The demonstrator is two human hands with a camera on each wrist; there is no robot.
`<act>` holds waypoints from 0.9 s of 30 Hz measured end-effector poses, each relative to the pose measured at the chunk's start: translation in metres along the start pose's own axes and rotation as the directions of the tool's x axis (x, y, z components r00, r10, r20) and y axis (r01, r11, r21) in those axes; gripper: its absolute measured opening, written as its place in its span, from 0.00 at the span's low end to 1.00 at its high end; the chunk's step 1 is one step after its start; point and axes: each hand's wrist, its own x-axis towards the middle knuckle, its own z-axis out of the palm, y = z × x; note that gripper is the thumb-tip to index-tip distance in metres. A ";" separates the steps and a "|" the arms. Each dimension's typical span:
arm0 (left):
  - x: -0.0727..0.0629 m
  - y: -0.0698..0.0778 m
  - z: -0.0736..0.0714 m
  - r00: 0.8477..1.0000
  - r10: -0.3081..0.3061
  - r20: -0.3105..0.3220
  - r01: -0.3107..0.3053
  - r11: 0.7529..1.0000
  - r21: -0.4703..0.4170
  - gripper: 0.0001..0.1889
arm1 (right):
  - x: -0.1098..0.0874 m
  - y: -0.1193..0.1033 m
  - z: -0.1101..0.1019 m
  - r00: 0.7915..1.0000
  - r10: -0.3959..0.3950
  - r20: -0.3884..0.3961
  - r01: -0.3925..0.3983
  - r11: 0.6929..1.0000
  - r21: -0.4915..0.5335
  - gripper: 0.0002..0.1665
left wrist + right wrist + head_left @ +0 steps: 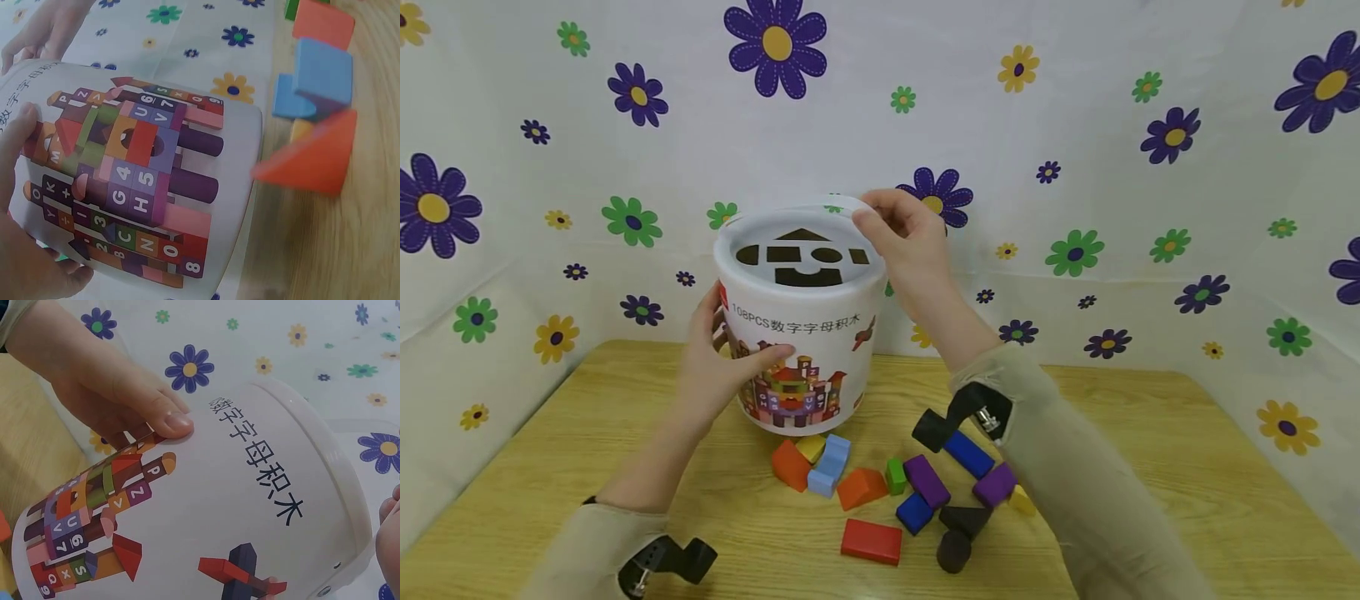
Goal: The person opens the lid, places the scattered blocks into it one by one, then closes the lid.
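Observation:
A white bucket [842, 358] printed with a castle of toy blocks stands at the back middle of the table; whether its base touches the wood cannot be told. Its white lid [748, 273] has several shaped holes, dark inside. Round the bucket's left side my left hand [707, 367] holds on, thumb across the printed front and fingers partly hidden behind. At the top right my right hand [910, 242] pinches the thin white handle [838, 199], which arcs behind the lid. In the right wrist view the left hand [119, 387] lies against the bucket wall.
Loose toy blocks lie before the bucket: a light blue one [830, 467], orange ones [861, 487], a red one [871, 542], a purple one [927, 481], a dark cylinder [953, 552] and several others. A flowered white cloth [1097, 183] hangs behind the wooden table [760, 542].

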 end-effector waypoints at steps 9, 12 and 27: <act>-0.010 -0.008 -0.052 0.997 -0.066 -0.047 0.071 0.991 0.113 0.52 | 0.000 0.011 0.050 0.995 -0.048 0.091 0.039 0.994 0.105 0.09; -0.014 -0.008 -0.070 0.996 -0.070 -0.051 0.077 0.988 0.133 0.51 | -0.002 0.012 0.067 0.990 -0.047 0.129 0.032 0.993 0.115 0.10; -0.045 -0.027 -0.148 0.991 -0.011 -0.130 0.043 0.968 0.247 0.49 | -0.018 0.014 0.135 0.944 -0.011 0.330 -0.026 0.994 0.106 0.12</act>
